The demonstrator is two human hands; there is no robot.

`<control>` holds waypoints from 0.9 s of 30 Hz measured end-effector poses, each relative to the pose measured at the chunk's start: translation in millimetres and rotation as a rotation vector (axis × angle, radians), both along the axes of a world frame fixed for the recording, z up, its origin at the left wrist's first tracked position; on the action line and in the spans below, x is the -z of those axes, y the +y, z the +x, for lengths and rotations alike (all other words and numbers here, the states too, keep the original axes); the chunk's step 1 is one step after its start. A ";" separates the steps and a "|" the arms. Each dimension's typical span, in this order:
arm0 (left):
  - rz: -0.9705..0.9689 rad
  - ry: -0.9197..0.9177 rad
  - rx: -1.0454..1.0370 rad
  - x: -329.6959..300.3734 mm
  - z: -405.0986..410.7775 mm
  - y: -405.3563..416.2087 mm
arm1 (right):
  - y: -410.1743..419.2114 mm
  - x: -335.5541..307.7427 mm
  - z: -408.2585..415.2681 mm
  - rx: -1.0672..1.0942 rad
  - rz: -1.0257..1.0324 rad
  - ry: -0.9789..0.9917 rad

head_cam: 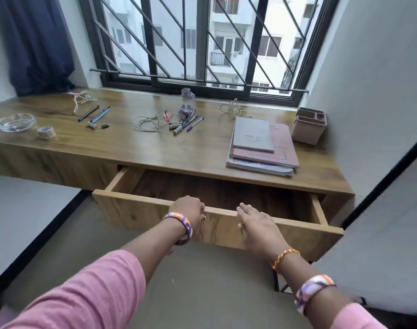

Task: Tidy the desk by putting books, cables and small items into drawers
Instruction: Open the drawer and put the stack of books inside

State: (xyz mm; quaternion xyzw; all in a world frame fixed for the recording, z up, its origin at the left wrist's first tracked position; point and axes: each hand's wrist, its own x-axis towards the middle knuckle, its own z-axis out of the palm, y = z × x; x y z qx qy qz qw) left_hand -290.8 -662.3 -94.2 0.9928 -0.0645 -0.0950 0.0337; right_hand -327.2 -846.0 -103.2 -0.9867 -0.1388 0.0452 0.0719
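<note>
I see the wooden drawer (155, 186) pulled out below the counter (107, 143), its inside bare wood. My left hand (188, 211) grips its front edge, fingers curled over; my right hand (255, 222) rests flat on it, fingers straight. On the far right lies a stack of books (262, 146) beside a pink organiser (309, 125). Mid-counter, a white cable (148, 122) tangles with pens (190, 122). Far left sit a glass ashtray (15, 123) and tape roll (46, 132).

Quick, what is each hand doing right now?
Left hand: fingers curled over the top edge of the drawer front, gripping it.
Right hand: open, fingers straight, resting on the drawer front.
</note>
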 end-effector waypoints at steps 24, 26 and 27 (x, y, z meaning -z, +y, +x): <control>0.075 0.801 0.203 -20.0 -117.1 7.4 | -2.2 -16.1 -93.6 -0.018 0.110 0.982; 0.114 0.885 0.216 -20.9 -122.9 3.5 | -3.2 -11.8 -100.6 -0.044 0.083 0.995; 0.130 0.923 0.226 -19.8 -124.7 0.4 | -3.4 -6.7 -102.3 -0.052 0.089 1.028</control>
